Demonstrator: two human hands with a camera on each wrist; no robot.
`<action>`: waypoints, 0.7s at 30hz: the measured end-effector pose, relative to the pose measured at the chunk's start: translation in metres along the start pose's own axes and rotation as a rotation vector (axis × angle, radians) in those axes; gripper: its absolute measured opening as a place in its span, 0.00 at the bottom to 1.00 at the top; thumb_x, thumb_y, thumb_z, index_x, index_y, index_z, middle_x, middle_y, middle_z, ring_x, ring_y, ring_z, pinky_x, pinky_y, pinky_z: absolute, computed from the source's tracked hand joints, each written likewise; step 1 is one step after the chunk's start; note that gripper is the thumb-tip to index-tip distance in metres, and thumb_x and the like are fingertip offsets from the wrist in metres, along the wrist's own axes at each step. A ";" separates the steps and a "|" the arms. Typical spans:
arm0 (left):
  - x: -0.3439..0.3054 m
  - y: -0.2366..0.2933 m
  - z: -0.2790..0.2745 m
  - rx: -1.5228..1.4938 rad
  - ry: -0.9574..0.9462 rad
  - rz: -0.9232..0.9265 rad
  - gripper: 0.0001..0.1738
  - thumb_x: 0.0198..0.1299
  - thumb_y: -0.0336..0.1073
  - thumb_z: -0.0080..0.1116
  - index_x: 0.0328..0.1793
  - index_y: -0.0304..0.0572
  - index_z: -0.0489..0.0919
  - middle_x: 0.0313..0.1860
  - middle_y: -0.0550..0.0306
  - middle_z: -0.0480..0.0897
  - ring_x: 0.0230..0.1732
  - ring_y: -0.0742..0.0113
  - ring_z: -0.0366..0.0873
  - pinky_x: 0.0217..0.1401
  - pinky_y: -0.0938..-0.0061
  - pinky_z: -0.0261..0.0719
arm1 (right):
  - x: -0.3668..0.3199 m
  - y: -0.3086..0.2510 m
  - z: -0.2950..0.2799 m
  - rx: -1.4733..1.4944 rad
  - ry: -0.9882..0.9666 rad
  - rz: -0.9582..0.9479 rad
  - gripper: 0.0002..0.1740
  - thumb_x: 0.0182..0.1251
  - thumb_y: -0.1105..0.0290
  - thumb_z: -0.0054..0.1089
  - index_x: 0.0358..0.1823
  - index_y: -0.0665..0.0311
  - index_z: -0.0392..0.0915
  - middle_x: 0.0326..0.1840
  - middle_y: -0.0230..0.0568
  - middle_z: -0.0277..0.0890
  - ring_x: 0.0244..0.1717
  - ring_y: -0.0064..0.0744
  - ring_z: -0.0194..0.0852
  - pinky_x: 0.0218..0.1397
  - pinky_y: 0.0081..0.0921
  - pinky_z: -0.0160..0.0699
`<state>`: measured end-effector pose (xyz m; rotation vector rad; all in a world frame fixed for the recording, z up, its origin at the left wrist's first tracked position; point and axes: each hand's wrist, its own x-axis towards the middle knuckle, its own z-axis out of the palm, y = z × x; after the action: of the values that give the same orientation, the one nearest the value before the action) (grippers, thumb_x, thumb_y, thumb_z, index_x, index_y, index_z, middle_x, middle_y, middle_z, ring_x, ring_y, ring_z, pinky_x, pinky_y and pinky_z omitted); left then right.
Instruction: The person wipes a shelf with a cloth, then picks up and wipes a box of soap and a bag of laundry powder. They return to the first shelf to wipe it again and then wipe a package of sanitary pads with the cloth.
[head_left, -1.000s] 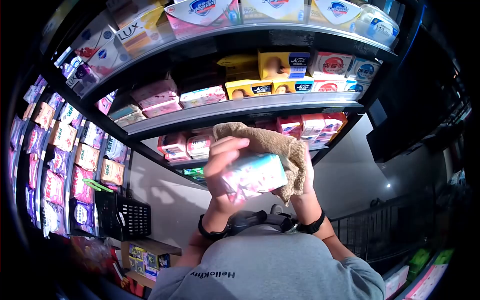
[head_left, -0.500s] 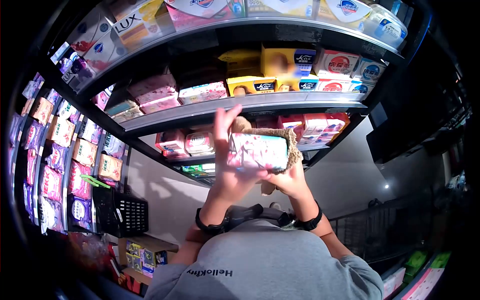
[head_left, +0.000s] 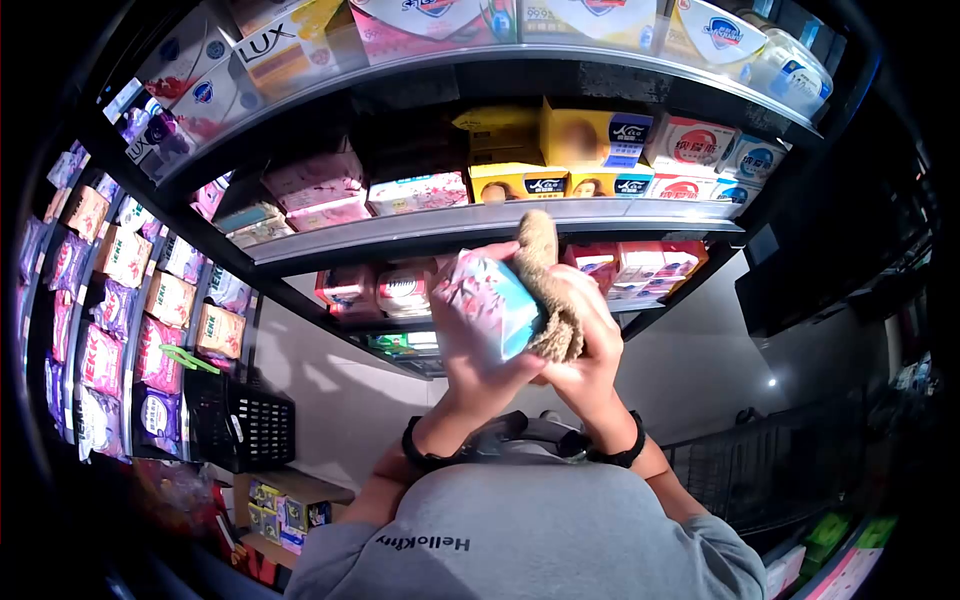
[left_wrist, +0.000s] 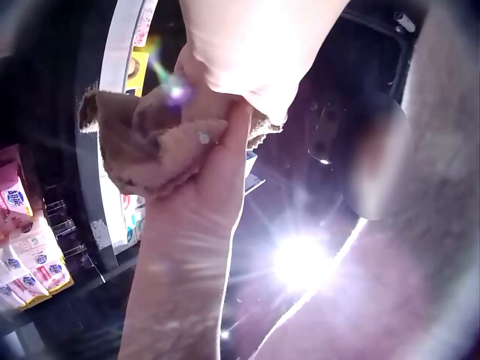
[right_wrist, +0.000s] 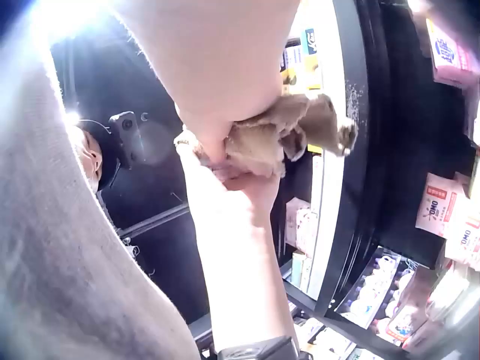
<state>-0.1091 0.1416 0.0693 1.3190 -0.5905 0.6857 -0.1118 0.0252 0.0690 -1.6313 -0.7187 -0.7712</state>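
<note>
A soap package (head_left: 488,303), pink-flowered with a light blue end, is tilted in front of the shelf in the head view. The left hand (head_left: 465,355) grips it from the left and below. Against its right side lies a brown cloth (head_left: 540,255), bunched up, which the right hand (head_left: 592,335) holds with curled fingers. In the left wrist view the cloth (left_wrist: 154,142) hangs past the fingers and hides most of the package. The right wrist view shows the cloth (right_wrist: 289,135) crumpled between both hands, which are close together.
Shelves with boxed soaps (head_left: 600,135) rise ahead, their metal edge (head_left: 480,227) just beyond the hands. Bagged goods (head_left: 125,255) line the left side. A black basket (head_left: 245,425) and an open carton (head_left: 290,485) stand at lower left. Dark wire racks (head_left: 745,455) are at the right.
The package has turned from lying broadside to a steep tilt, its blue end now lower right. The cloth has moved from behind it to its right side, and the right hand's fingers now wrap the cloth.
</note>
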 end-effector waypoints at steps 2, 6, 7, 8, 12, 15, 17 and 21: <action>-0.002 0.001 0.001 -0.055 0.081 -0.092 0.53 0.47 0.67 0.58 0.64 0.32 0.51 0.55 0.44 0.65 0.54 0.62 0.66 0.58 0.68 0.63 | 0.002 0.000 -0.003 0.078 -0.055 -0.006 0.29 0.37 0.75 0.66 0.47 0.73 0.72 0.50 0.52 0.73 0.51 0.51 0.70 0.56 0.40 0.66; 0.007 0.007 0.003 -0.364 0.191 -0.256 0.50 0.49 0.65 0.56 0.66 0.37 0.50 0.53 0.47 0.67 0.53 0.65 0.66 0.55 0.72 0.65 | 0.000 0.008 -0.007 0.195 -0.084 0.114 0.26 0.39 0.78 0.62 0.46 0.75 0.73 0.49 0.52 0.74 0.52 0.47 0.71 0.57 0.37 0.66; 0.009 0.005 0.003 -0.433 0.221 -0.277 0.50 0.48 0.62 0.59 0.66 0.37 0.51 0.52 0.48 0.68 0.52 0.66 0.67 0.54 0.73 0.65 | 0.001 0.009 -0.007 0.196 -0.091 0.134 0.25 0.40 0.79 0.61 0.46 0.74 0.73 0.49 0.51 0.74 0.52 0.46 0.71 0.56 0.35 0.67; 0.011 0.002 0.000 -0.345 0.182 -0.264 0.49 0.47 0.57 0.62 0.65 0.37 0.51 0.51 0.49 0.68 0.50 0.67 0.66 0.53 0.74 0.65 | 0.002 0.010 -0.006 0.198 -0.096 0.154 0.24 0.41 0.79 0.60 0.46 0.74 0.73 0.49 0.50 0.74 0.51 0.44 0.71 0.56 0.33 0.67; 0.020 -0.003 -0.008 -0.136 0.081 -0.208 0.49 0.41 0.45 0.70 0.64 0.39 0.52 0.45 0.53 0.70 0.44 0.70 0.67 0.49 0.76 0.65 | -0.005 0.011 -0.005 0.476 -0.015 0.466 0.16 0.47 0.77 0.58 0.41 0.74 0.75 0.48 0.48 0.74 0.49 0.36 0.72 0.53 0.27 0.68; 0.018 -0.007 -0.008 -0.189 0.134 -0.233 0.47 0.42 0.48 0.70 0.63 0.39 0.54 0.46 0.52 0.71 0.44 0.68 0.68 0.49 0.75 0.67 | -0.010 0.013 -0.007 0.515 0.070 0.563 0.10 0.51 0.72 0.58 0.31 0.73 0.75 0.46 0.48 0.74 0.44 0.33 0.74 0.47 0.26 0.71; 0.021 -0.009 -0.012 -0.217 0.108 -0.199 0.47 0.43 0.50 0.68 0.62 0.39 0.53 0.46 0.51 0.71 0.45 0.67 0.69 0.48 0.73 0.67 | -0.007 0.012 -0.004 0.547 0.095 0.535 0.11 0.52 0.73 0.58 0.35 0.74 0.76 0.46 0.48 0.75 0.46 0.33 0.74 0.50 0.26 0.71; 0.026 -0.016 -0.012 -0.195 0.135 -0.096 0.33 0.44 0.45 0.65 0.52 0.34 0.66 0.46 0.50 0.73 0.44 0.65 0.70 0.48 0.72 0.68 | 0.011 0.017 -0.005 0.272 -0.170 0.352 0.24 0.47 0.74 0.60 0.49 0.75 0.73 0.56 0.52 0.70 0.58 0.49 0.67 0.62 0.39 0.62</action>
<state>-0.0792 0.1547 0.0759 1.1029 -0.4693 0.6168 -0.0923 0.0180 0.0681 -1.5279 -0.6024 -0.2714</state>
